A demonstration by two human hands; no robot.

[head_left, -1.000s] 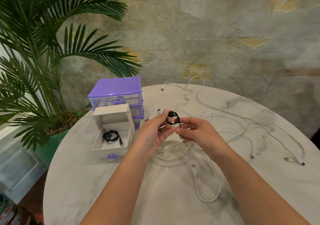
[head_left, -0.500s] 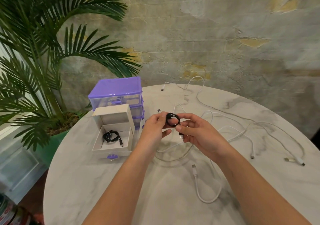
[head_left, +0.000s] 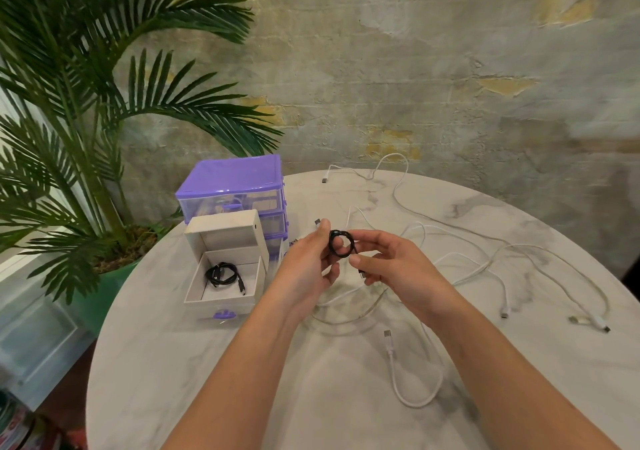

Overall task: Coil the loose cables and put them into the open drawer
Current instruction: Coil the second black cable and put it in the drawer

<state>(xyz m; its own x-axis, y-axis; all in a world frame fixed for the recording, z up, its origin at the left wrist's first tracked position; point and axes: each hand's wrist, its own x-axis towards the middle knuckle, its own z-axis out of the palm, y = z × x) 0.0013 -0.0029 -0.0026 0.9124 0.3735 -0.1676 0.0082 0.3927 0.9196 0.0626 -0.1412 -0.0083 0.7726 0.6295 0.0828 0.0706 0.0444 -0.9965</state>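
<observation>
Black cable (head_left: 341,247) wound into a small coil, pinched between left hand (head_left: 308,266) and right hand (head_left: 388,262) fingers above the tabletop (head_left: 207,363), right of the open drawer (head_left: 225,280). Risk: tail plug hangs loose, so the coil may spring open if either pinch relaxes

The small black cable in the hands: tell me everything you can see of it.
The thin black cable is wound into a small round coil of a few loops, held upright in the air above the round marble table. The left hand and right hand pinch it from either side. A short tail with a plug hangs below the right fingertips.
</observation>
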